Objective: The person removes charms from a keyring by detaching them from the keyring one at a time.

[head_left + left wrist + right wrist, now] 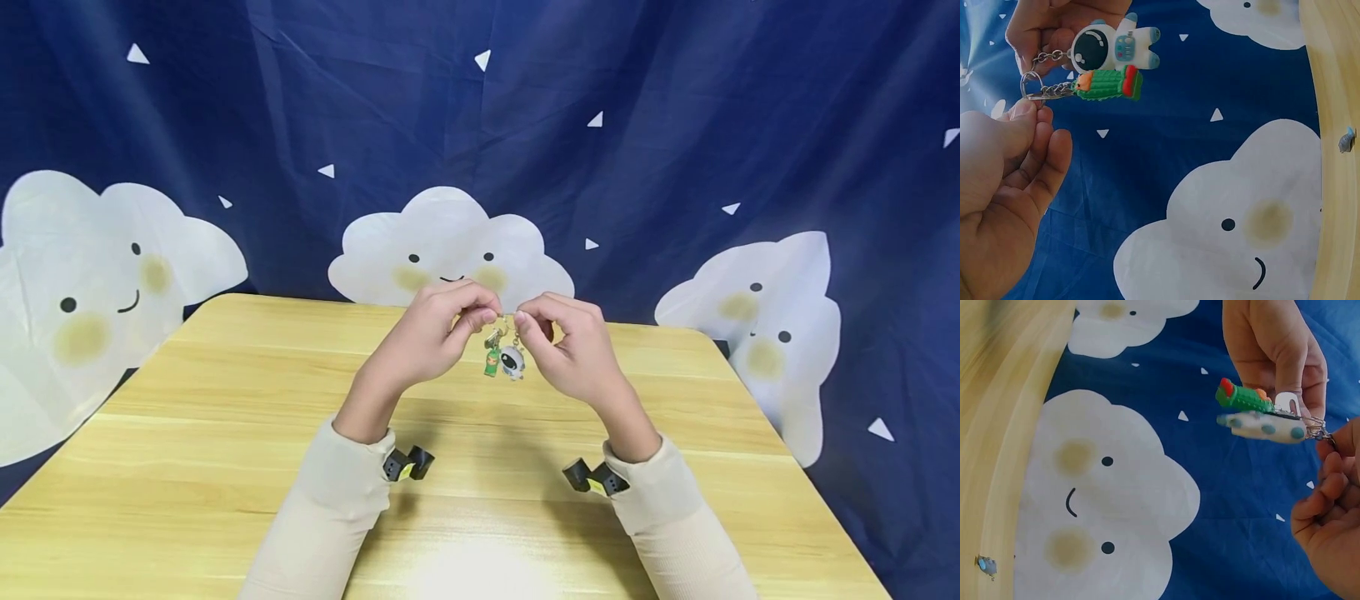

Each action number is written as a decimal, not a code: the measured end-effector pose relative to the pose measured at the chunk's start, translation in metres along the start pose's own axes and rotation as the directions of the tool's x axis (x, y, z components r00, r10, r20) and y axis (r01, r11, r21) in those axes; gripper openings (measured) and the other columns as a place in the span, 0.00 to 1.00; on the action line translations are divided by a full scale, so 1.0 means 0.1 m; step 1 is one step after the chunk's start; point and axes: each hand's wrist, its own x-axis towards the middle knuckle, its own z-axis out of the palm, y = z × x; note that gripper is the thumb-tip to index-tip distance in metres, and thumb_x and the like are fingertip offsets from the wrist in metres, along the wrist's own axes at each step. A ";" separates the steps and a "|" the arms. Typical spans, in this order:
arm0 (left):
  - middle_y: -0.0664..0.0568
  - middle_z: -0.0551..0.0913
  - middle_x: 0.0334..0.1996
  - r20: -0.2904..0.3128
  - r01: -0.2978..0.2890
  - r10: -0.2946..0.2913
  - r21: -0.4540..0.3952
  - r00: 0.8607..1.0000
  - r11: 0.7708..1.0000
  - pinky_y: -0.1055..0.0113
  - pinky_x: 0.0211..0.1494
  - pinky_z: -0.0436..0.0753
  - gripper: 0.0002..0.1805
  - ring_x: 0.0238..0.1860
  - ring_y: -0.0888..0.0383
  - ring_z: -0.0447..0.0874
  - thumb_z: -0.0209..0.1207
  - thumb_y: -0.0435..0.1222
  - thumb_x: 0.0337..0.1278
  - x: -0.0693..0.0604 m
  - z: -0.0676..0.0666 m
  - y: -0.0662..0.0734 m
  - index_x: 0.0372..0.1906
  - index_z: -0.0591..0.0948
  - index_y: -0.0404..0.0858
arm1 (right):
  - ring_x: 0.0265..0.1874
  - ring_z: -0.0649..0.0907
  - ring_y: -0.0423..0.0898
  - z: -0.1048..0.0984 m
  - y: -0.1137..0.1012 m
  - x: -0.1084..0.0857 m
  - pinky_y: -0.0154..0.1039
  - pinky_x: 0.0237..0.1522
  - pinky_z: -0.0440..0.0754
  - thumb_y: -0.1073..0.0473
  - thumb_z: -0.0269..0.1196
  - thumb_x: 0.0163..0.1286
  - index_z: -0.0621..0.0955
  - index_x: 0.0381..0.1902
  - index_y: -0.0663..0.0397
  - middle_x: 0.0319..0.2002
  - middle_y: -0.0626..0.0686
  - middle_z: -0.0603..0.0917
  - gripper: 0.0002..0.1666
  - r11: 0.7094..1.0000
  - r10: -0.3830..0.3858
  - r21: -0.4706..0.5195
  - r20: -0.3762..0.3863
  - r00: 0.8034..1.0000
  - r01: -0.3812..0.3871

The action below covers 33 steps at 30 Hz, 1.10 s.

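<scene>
Held up over the table is a keychain: a metal key ring [1032, 85] with a white astronaut charm [1135, 49] and a green cactus-like charm [1107, 85] hanging on short chains. My left hand [435, 329] pinches the ring between thumb and forefinger, its other fingers loosely bent in the left wrist view. From the other side my right hand [573, 346] pinches the keychain at its ring end, thumb against fingertip; the exact spot it grips is partly hidden. In the head view both charms dangle between the two hands.
The wooden table [187, 450] spreads beneath both forearms. A small grey-blue object [1347, 140] lies on it in the wrist views. Behind hangs a dark blue curtain [405, 100] with white clouds. A small black camera [408, 463] sits at each wrist.
</scene>
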 end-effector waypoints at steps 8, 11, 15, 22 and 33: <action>0.51 0.82 0.30 0.007 0.085 -0.085 -0.001 0.996 0.996 0.66 0.38 0.81 0.03 0.31 0.59 0.77 0.61 0.27 0.68 0.01 0.02 0.02 0.39 0.84 0.34 | 0.20 0.72 0.40 0.00 0.00 0.00 0.33 0.22 0.67 0.65 0.61 0.71 0.85 0.30 0.56 0.21 0.44 0.76 0.09 0.996 0.076 0.038 0.019 0.997 -0.077; 0.50 0.84 0.31 0.006 0.114 -0.114 -0.008 0.993 0.993 0.66 0.39 0.81 0.03 0.31 0.60 0.78 0.62 0.29 0.68 0.00 0.03 0.01 0.38 0.85 0.35 | 0.21 0.73 0.41 0.00 0.00 0.00 0.33 0.22 0.67 0.65 0.61 0.71 0.86 0.30 0.55 0.21 0.43 0.77 0.09 0.989 0.125 0.072 0.044 0.991 -0.128; 0.49 0.84 0.32 0.004 0.145 -0.145 -0.008 0.989 0.989 0.65 0.39 0.81 0.03 0.31 0.60 0.78 0.62 0.30 0.68 0.00 0.04 0.00 0.38 0.85 0.36 | 0.20 0.72 0.41 0.01 0.01 -0.01 0.34 0.22 0.67 0.65 0.62 0.71 0.86 0.31 0.54 0.21 0.42 0.77 0.09 0.984 0.153 0.083 0.054 0.987 -0.158; 0.50 0.87 0.37 -0.028 0.196 -0.194 0.053 0.981 0.979 0.65 0.42 0.84 0.06 0.34 0.59 0.83 0.62 0.32 0.70 0.01 0.04 0.03 0.43 0.86 0.34 | 0.19 0.72 0.41 0.01 0.02 0.00 0.34 0.22 0.66 0.65 0.61 0.72 0.85 0.29 0.56 0.19 0.42 0.76 0.10 0.978 0.187 0.091 0.029 0.982 -0.189; 0.52 0.85 0.34 0.003 0.264 -0.265 0.081 0.964 0.961 0.65 0.40 0.83 0.06 0.33 0.59 0.81 0.62 0.34 0.71 0.01 0.00 0.07 0.41 0.87 0.36 | 0.18 0.69 0.41 0.00 0.04 -0.01 0.31 0.21 0.66 0.66 0.62 0.74 0.86 0.30 0.60 0.18 0.47 0.74 0.11 0.945 0.279 0.181 -0.017 0.960 -0.272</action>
